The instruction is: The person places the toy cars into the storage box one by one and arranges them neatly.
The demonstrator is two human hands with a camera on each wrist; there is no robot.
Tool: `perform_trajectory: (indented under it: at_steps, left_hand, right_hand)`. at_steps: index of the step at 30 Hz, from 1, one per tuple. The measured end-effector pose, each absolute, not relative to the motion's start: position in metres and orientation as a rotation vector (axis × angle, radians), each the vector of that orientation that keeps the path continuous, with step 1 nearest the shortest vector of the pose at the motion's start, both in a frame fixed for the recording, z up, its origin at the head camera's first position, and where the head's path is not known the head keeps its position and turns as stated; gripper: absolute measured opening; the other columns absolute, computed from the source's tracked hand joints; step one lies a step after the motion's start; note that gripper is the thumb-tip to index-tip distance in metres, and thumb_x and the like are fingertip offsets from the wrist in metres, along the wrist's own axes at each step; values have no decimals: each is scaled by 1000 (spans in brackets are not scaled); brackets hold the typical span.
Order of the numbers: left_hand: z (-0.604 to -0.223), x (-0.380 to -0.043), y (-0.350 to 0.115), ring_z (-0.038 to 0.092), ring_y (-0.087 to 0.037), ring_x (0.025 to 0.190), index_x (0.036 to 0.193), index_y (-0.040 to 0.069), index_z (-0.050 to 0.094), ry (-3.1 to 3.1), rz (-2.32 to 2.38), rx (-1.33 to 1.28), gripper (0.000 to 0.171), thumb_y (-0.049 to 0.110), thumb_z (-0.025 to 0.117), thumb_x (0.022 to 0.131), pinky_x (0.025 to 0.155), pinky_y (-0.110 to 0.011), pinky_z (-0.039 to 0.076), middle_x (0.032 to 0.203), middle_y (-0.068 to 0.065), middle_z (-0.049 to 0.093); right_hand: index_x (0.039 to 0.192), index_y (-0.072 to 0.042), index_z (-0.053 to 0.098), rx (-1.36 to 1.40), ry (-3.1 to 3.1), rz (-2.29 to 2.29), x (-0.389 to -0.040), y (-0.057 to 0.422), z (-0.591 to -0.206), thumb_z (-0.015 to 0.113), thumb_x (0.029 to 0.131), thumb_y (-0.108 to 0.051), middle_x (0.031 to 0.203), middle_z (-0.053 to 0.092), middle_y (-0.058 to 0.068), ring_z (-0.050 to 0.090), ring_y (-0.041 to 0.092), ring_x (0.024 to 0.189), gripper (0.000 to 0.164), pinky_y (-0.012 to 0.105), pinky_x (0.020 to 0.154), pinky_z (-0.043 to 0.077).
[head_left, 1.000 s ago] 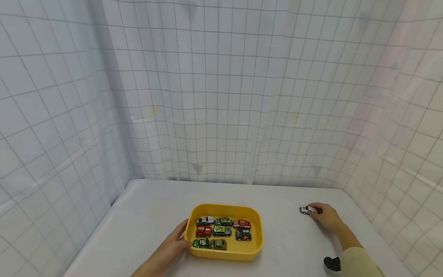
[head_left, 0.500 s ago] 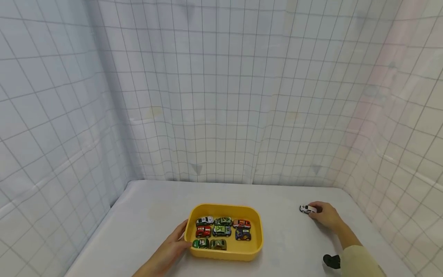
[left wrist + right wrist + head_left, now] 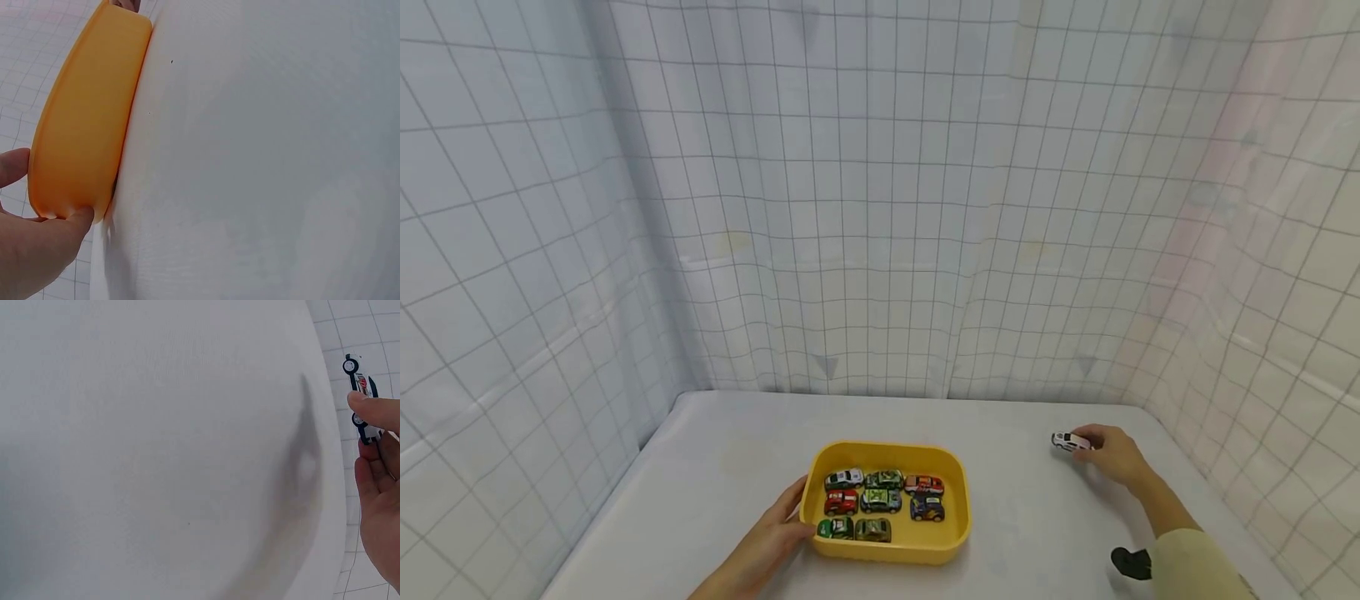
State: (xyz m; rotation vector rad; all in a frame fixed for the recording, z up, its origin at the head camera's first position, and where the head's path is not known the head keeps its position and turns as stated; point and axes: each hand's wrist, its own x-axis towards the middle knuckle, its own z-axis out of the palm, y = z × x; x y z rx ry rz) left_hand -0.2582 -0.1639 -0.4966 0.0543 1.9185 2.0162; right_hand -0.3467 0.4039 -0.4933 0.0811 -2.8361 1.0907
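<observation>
A yellow plastic tray (image 3: 884, 553) rests on the table, with several toy cars lined up inside in rough rows. My left hand (image 3: 769, 533) grips its left end, thumb at the front corner and fingers along the outer wall; the left wrist view shows the tray's long outer side (image 3: 87, 112). Off to the right, my right hand (image 3: 1112, 454) pinches a white toy car (image 3: 1070, 442) between thumb and fingers. In the right wrist view, that car (image 3: 361, 384) has dark wheels and red markings on its side, and it is held above the table, apart from the hand's shadow.
White cloth (image 3: 722, 450) covers the table. Gridded white curtains (image 3: 880, 208) hang behind it and along both sides. A black object (image 3: 1131, 563) shows beside the right sleeve (image 3: 1195, 567). Inside the tray, bare floor (image 3: 917, 535) shows at the front right.
My right hand has risen and shifted slightly away from me and to the right, carrying the white toy car. The left hand and the tray have stayed put.
</observation>
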Motion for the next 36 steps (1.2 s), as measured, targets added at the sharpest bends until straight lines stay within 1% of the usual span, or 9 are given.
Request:
perform_trajectory:
  at_steps: [12, 17, 19, 22, 25, 29, 36]
  left_hand:
    - [-496, -258, -163, 6, -55, 149, 164, -2, 7, 1918, 2021, 36, 85, -4, 55, 94, 119, -61, 19, 167, -31, -4]
    - [-496, -258, -163, 7, -54, 149, 164, -1, 8, 1928, 2017, 28, 85, -4, 57, 94, 119, -61, 19, 167, -31, -4]
    - [-497, -258, -163, 7, -54, 150, 164, -1, 8, 1930, 2016, 33, 86, -3, 57, 94, 119, -61, 19, 167, -31, -4]
    - [-497, -257, -163, 8, -54, 150, 164, -1, 8, 1926, 2019, 36, 86, -3, 57, 94, 119, -61, 19, 167, -31, -4]
    - [-497, -257, -163, 8, -53, 150, 164, -1, 7, 1916, 2018, 39, 86, -3, 57, 94, 119, -61, 19, 167, -31, -4]
    - [-496, -257, -163, 8, -53, 150, 164, -2, 6, 1907, 2018, 41, 86, -4, 56, 94, 119, -61, 19, 167, -32, -5]
    - [-496, -257, -163, 7, -54, 150, 164, -2, 6, 1906, 2024, 38, 86, -4, 56, 94, 119, -61, 18, 167, -32, -6]
  right_hand:
    - [116, 0, 73, 180, -2801, 1029, -352, 385, -488, 79, 89, -14, 107, 73, 9, 62, 24, 94, 31, 36, 76, 51]
    - [114, -1, 74, 195, -2803, 1017, -354, 374, -487, 80, 89, -14, 102, 72, 6, 61, 20, 89, 30, 32, 73, 49]
    - [115, 0, 74, 219, -2809, 1012, -354, 370, -487, 79, 89, -15, 100, 71, 5, 59, 19, 87, 31, 31, 70, 48]
    - [115, 0, 74, 231, -2811, 1018, -354, 364, -487, 80, 89, -16, 99, 69, 3, 58, 18, 87, 31, 31, 71, 48]
    - [115, -1, 74, 261, -2812, 1013, -353, 359, -486, 80, 89, -17, 100, 69, 3, 59, 19, 88, 31, 34, 74, 50]
    - [115, -2, 74, 307, -2800, 1028, -354, 354, -487, 81, 89, -17, 104, 72, 3, 64, 19, 92, 31, 34, 77, 53]
    - [113, -4, 75, 366, -2784, 1047, -355, 342, -484, 80, 89, -16, 107, 73, 3, 69, 22, 98, 28, 32, 80, 57]
